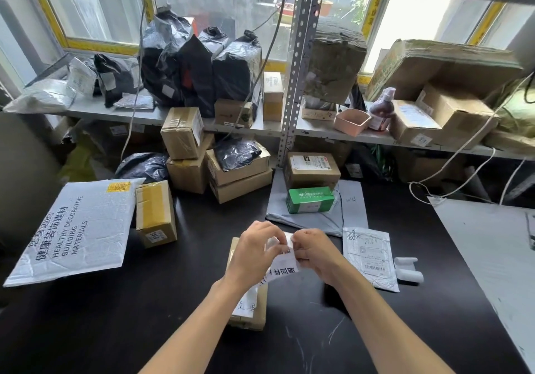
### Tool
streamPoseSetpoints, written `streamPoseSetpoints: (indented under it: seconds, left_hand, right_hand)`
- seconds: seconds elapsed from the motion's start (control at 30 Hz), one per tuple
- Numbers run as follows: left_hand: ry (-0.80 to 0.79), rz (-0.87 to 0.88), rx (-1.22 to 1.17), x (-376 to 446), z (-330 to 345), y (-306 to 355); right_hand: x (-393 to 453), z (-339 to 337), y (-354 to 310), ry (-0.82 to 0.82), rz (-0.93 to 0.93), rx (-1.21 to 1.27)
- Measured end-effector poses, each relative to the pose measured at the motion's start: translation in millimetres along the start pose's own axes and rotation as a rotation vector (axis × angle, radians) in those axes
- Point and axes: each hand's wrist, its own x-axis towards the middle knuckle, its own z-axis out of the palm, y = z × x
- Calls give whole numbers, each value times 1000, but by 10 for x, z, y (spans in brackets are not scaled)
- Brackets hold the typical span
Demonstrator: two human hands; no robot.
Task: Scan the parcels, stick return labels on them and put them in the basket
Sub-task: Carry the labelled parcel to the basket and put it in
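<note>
Two bare forearms reach in from the bottom edge over the dark tabletop (115, 330), and both hands meet above a small brown parcel (251, 320) that lies flat on it, partly hidden under the left wrist. The left hand (252, 253) has its fingers curled in a tight grip, pinching the upper edge of a white return label (282, 268) printed with black characters; the right hand (317, 253) pinches the same label from the other side, fingertips bent close together, so that neither grip is open at all. The label hangs between the hands, just above the parcel, and whether it touches the box cannot be told. Just right of the hands lies a white mailer (370, 258) with a barcode, and beside that a white roll-like object (408, 269). To the left, a large white padded bag (75, 229) reading HEALTHY DECORATIVE BUILDING MATERIALS rests next to a taped carton (155, 214). Farther back a green box (310, 200) sits on a grey bag (307, 217), in front of a labelled brown carton (312, 169). Behind, stacked cartons (231, 176) lean against a metal shelf (333, 133) that carries black plastic parcels (199, 66), a pink tub (351, 121) and a brown bottle (381, 110), with windows beyond
</note>
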Motion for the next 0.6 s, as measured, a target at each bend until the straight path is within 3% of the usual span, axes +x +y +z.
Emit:
streamPoseSetpoints:
  seconds: [0.23,0.4,0.47,0.6]
  left_hand:
    - [178,-305,-465,47,-46,-35]
    - [227,-416,-576,16,-110,-113]
    - [244,-442,-596,0,-101,-117]
    - [290,-468,-625,-61,-94,-117]
  right_hand:
    - [153,-267,141,355,82,-74]
    - [108,-215,171,422,63,-91]
    - [61,-120,133,386,5,-101]
    - [-126,211,-59,24,-92,48]
